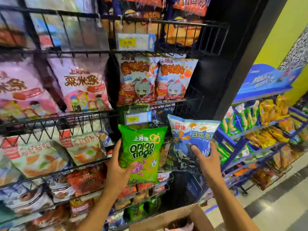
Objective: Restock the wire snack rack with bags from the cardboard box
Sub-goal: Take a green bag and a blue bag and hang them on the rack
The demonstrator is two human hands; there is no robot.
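Two bags up: L hand (118,170) grips green bag (143,152) at its lower-left edge, R hand (205,164) grips blue bag (193,135) low. Both upright, long axis vertical, just in front of rack (66,118); box (196,214) below.

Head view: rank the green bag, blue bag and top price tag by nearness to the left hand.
1. Green bag: held in the left hand.
2. Blue bag: to its right, in the right hand.
3. Top price tag: high above both.
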